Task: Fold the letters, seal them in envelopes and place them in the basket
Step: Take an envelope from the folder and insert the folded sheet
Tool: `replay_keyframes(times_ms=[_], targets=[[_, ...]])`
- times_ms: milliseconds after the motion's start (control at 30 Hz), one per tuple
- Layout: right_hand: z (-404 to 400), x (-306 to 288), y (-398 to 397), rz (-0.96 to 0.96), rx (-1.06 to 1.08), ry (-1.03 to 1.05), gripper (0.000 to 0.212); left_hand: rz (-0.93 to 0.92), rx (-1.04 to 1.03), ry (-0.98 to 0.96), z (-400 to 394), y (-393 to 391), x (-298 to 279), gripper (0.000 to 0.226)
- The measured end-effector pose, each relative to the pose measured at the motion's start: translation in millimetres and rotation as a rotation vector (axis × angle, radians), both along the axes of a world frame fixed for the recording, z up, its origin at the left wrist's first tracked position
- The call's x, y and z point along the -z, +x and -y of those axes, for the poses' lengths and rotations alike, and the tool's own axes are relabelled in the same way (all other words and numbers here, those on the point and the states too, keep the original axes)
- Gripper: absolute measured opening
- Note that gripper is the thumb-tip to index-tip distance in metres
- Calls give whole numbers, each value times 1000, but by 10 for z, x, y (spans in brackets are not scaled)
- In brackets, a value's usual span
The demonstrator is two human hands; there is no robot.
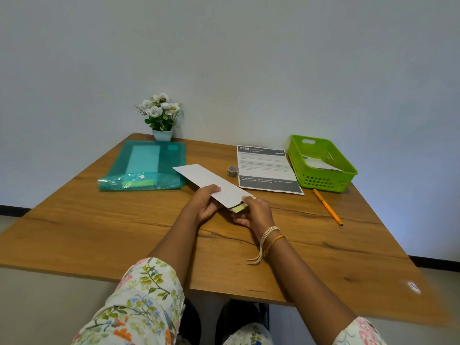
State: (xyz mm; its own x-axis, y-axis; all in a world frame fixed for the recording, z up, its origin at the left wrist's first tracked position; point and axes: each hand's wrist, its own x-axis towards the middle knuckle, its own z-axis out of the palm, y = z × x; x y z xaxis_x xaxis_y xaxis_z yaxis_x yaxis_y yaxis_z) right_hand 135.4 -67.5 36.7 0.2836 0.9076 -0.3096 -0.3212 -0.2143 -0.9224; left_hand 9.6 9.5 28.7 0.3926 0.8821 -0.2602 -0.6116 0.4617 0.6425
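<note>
So you've got the white envelope (212, 183) up off the desk (124, 227), held between both hands, its long body angled away from you toward the teal folder (146, 165). Your left hand (205, 204) has its grip curled round the near left edge, thumb on top and fingers underneath. Your right hand (255, 212) pinches the near end, thumb on top right where the flap is, fingers curled below. At that open end you can see a yellowish strip (239, 208) poking out with a dark edge next to it; can't tell if that's the adhesive strip or the letter inside.

The green basket (348, 174) sits at the far right of the desk and already has white paper (323, 165) lying in it. Just left of it lies a printed sheet (267, 168) flat on the desk, with a small roll of tape (233, 171) touching its left edge. An orange pen (327, 206) lies near the basket's front corner. A small pot of white flowers (160, 115) stands at the back against the wall
</note>
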Motion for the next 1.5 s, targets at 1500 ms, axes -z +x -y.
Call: replay_keyframes(times_ms=[1500], targets=[[24, 320, 879, 1334, 22, 97, 20, -1811, 88, 1311, 468, 327, 306, 41]])
